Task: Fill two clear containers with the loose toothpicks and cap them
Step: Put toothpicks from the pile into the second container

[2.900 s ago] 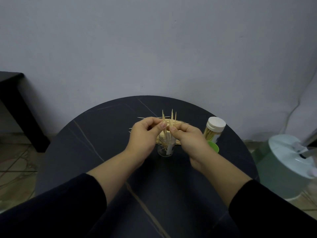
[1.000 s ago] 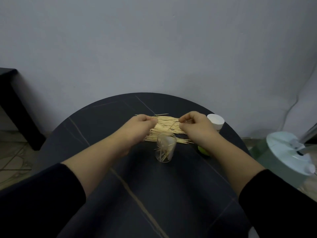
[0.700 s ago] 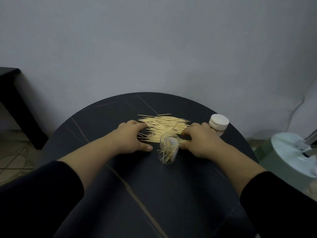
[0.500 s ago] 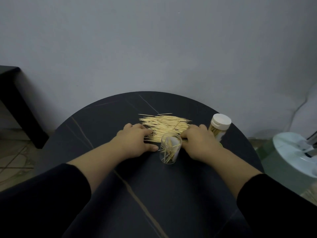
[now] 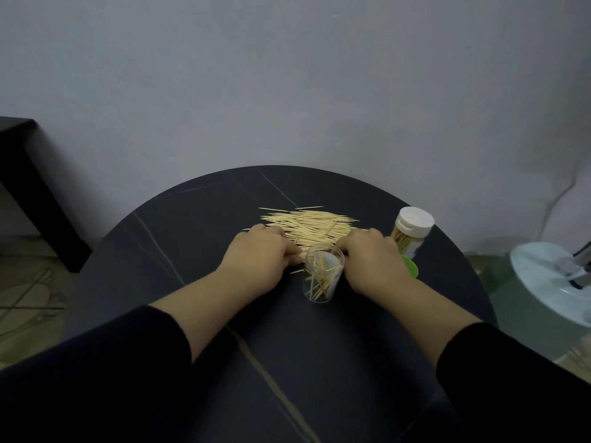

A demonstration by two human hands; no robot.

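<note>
Both hands lie palm-down on the round dark surface (image 5: 198,238), forearms reaching forward from black sleeves: the left hand (image 5: 256,262) sits at the near left edge of the loose toothpicks (image 5: 308,227), its fingers curled down and together onto them, while the right hand (image 5: 372,262) sits at the near right edge, fingers bent down on the pile, though what they pinch cannot be told. Between the hands stands the open clear container (image 5: 323,273), upright, holding a few toothpicks. A second container with a white cap (image 5: 414,220) stands just beyond the right hand, with a green lid (image 5: 411,270) lying beside that hand.
</note>
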